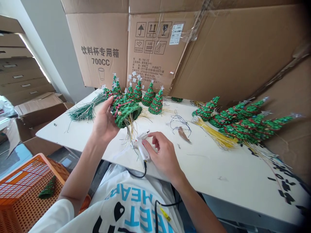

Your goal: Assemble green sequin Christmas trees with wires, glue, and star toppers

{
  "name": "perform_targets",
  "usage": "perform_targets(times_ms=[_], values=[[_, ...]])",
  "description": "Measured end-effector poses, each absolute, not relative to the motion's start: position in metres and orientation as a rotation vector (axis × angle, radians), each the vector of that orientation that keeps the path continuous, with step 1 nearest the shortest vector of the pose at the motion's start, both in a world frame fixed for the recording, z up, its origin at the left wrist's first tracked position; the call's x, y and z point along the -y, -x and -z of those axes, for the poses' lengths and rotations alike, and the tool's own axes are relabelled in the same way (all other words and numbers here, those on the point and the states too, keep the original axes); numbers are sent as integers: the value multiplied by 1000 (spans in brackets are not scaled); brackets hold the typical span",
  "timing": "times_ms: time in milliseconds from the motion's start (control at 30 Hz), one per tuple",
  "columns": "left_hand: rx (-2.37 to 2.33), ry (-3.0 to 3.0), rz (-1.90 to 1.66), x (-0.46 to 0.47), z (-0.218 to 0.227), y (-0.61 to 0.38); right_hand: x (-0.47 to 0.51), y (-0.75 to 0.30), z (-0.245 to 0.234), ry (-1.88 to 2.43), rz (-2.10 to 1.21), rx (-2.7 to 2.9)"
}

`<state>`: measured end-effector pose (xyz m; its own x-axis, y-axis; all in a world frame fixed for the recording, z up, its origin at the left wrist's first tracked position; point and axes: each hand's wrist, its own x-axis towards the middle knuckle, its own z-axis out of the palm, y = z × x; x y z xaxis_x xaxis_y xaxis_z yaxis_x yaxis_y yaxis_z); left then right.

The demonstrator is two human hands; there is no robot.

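My left hand (105,122) holds a small green beaded Christmas tree (125,109) tilted on its side above the white table (206,161), with yellow and white wires hanging from its open base. My right hand (162,154) rests on the table with its fingers curled around a white hot glue gun (141,144), whose black cord runs off the near edge. The glue gun's tip lies just below the tree's dangling wires.
Several finished little trees (148,95) stand at the table's back. More trees (245,124) with yellow wire bundles lie at right. A bundle of green wires (85,110) lies at left. Cardboard boxes (155,45) wall the back. An orange crate (21,191) sits at lower left.
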<state>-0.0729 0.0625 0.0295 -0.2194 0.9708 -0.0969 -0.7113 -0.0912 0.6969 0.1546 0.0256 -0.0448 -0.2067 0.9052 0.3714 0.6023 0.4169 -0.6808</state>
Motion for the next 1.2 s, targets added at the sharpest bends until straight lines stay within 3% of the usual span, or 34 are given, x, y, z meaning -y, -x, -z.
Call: perform_targets(times_ms=[300,933,1200], values=[[-659,-356,-1560,-57,-36,63,-25,-157,37,1057,-536,1577],[-485,-145,-2027,-110,-3,142,-38,-169,35,1097,-674,1771],[-568,44,-1937,-127,12,139,-37,-169,36,1124,-682,1871]])
